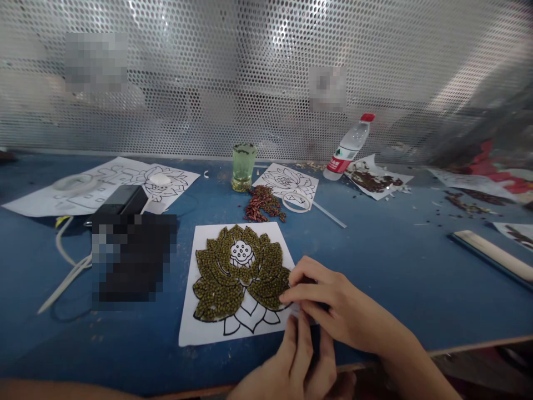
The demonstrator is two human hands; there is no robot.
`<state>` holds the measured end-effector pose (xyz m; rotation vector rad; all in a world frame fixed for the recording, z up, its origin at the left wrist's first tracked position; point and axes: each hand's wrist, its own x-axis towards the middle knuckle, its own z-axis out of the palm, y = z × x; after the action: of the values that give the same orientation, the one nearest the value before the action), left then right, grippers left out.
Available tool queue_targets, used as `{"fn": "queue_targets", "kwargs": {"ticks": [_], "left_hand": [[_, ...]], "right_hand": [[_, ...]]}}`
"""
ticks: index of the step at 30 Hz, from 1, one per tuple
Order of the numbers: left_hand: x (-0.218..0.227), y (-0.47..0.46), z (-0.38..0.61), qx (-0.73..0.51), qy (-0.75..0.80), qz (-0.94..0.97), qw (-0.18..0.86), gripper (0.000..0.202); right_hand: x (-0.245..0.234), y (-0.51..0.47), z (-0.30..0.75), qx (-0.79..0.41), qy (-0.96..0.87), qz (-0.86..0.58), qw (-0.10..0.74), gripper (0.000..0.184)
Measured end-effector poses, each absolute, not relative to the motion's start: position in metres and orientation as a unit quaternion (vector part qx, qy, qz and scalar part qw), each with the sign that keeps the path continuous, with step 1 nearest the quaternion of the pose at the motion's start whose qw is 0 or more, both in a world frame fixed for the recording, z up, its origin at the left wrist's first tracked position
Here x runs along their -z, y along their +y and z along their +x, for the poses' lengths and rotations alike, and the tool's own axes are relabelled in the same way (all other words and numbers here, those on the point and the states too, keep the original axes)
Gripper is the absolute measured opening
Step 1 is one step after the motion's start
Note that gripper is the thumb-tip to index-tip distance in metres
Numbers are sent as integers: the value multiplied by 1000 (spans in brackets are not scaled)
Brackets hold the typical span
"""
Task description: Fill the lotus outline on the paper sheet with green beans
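A white sheet (pixel 189 316) lies on the blue table with a printed lotus outline. Green mung beans (pixel 227 289) fill most of its petals; the seed pod in the middle and the bottom petals are bare paper. My right hand (pixel 327 297) reaches in from the right, fingers bent and drawn together, fingertips touching the beans on the lower right petal. Just below it, by the sheet's lower right edge, is my left hand (pixel 297 358), its fingers curled together under the right one. What either hand holds, if anything, is hidden.
Behind the sheet are red beans (pixel 263 204), a green cup (pixel 244 165), a tape roll (pixel 296 201) and another lotus print (pixel 287 176). A water bottle (pixel 347 150) leans at the back. Left lies a black device (pixel 120 203) with a white cable (pixel 69 283); right, a long case (pixel 495 255).
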<state>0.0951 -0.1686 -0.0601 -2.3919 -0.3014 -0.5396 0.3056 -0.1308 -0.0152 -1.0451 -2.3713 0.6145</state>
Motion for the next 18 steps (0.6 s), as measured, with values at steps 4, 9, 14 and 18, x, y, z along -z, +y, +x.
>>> {"fn": "queue_targets", "kwargs": {"ticks": [4, 9, 14, 18], "left_hand": [[62, -169, 96, 214, -121, -911, 330, 43], [63, -169, 95, 195, -111, -915, 336, 46], [63, -169, 94, 201, -108, -913, 337, 46], [63, -169, 95, 213, -113, -913, 328, 45]], "right_hand": [[14, -130, 305, -225, -864, -384, 238, 42], [14, -130, 304, -224, -866, -377, 241, 43], [15, -131, 304, -220, -870, -372, 238, 42], [14, -130, 303, -211, -871, -368, 250, 39]]}}
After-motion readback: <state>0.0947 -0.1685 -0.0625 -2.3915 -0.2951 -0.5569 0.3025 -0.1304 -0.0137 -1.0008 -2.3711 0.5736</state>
